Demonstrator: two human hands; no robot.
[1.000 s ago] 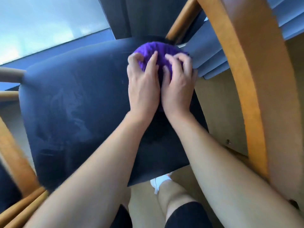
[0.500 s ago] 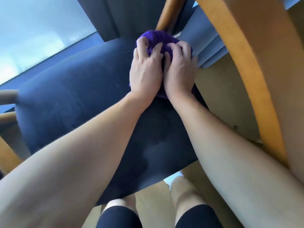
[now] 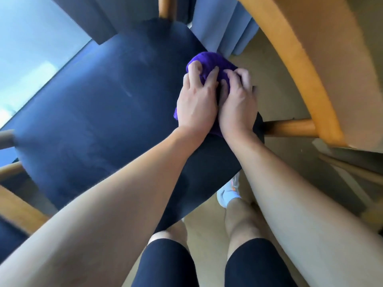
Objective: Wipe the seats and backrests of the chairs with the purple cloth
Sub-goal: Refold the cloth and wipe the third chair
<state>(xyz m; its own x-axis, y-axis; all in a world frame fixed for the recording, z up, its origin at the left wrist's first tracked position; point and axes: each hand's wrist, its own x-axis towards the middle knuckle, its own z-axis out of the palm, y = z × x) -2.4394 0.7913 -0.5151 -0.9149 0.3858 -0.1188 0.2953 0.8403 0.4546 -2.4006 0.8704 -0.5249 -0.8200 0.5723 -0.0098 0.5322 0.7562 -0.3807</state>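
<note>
A bunched purple cloth (image 3: 211,62) lies on the right edge of a dark blue padded chair seat (image 3: 99,112). My left hand (image 3: 196,102) and my right hand (image 3: 236,104) press down on the cloth side by side, fingers curled into it. Most of the cloth is hidden under both hands; its far part and a bit at the left show. The seat's dark backrest (image 3: 87,15) rises at the top left.
A wooden armrest (image 3: 290,65) curves along the right, joined by a wooden rail (image 3: 290,127). Blue-grey curtains (image 3: 223,23) hang behind the chair. Wooden frame parts (image 3: 18,208) sit at the lower left. My legs and a white shoe (image 3: 228,193) stand on the beige floor.
Both hands with the cloth have slid from the seat's back corner toward me along the right edge. The view has tilted and shifted.
</note>
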